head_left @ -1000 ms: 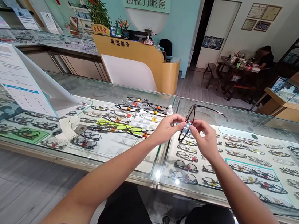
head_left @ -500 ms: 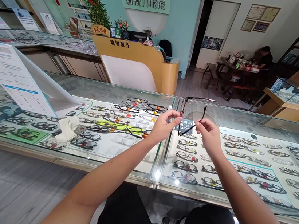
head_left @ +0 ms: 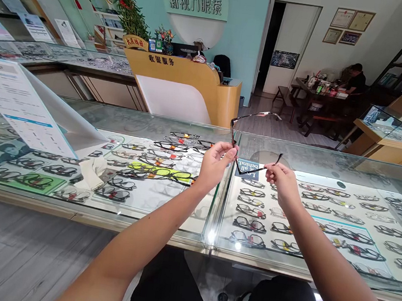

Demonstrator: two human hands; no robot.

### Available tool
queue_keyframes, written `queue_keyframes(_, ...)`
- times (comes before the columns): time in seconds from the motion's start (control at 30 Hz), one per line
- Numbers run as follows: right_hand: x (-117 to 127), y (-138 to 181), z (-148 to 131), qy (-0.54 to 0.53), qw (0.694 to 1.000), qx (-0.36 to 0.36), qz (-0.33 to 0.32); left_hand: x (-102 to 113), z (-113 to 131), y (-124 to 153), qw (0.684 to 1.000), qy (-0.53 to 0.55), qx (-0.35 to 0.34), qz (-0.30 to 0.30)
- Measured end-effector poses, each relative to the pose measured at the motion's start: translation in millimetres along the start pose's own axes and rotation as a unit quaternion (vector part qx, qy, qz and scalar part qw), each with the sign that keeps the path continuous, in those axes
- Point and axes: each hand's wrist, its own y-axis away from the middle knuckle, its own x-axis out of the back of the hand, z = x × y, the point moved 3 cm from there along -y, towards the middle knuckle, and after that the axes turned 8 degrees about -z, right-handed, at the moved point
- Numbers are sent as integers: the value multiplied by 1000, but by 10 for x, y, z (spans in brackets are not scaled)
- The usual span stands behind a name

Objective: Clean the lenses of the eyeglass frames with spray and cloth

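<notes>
A pair of dark-framed eyeglasses [head_left: 232,131] is held up above the glass counter, its temples unfolded. My left hand [head_left: 217,165] pinches the front of the frame between thumb and fingers. Closed on one temple is my right hand [head_left: 279,176], with the temple's dark tip sticking out past the fingers. The other temple reaches away toward the back right. Below the hands, a dark printed card [head_left: 249,169] shows beneath the glass. To the left, on the counter, lie several glasses, among them a pair on a yellow-green strip [head_left: 159,170].
The glass display counter [head_left: 177,221] runs across in front of me, with rows of eyeglasses in it. A white folded sign [head_left: 25,107] stands at the left, near a pale cloth [head_left: 92,172]. Farther back are a yellow reception desk [head_left: 181,71] and a seated person [head_left: 356,79].
The eyeglasses have turned and tilted to the left, the far temple rising. My left hand has shifted slightly left, while my right hand has moved a little along the near temple.
</notes>
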Motion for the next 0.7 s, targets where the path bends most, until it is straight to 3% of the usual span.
queue_keyframes(0.1,33,4,28,29,999,-3,36,8,8,-3,1000,-14,-11,1)
queue_keyframes(0.17,81,71,-52,104,983,72,134,-1,11,1,999,-35,-20,-7)
queue_keyframes(0.23,72,186,-187,198,939,193,205,-17,14,11,998,-55,-29,-17)
queue_keyframes(0.27,29,241,-245,238,919,248,193,-29,14,20,997,-65,-32,-24)
queue_keyframes(0.33,-107,318,-300,280,904,310,89,-62,16,45,995,-84,-37,-43)
queue_keyframes(0.43,-299,380,-258,288,901,320,-57,-134,17,97,990,-105,-39,-91)
queue_keyframes(0.53,-370,387,-187,279,902,320,-75,-189,3,138,986,-100,-32,-131)
queue_keyframes(0.7,-350,346,-123,270,912,295,-86,-209,-35,119,984,-87,-33,-150)
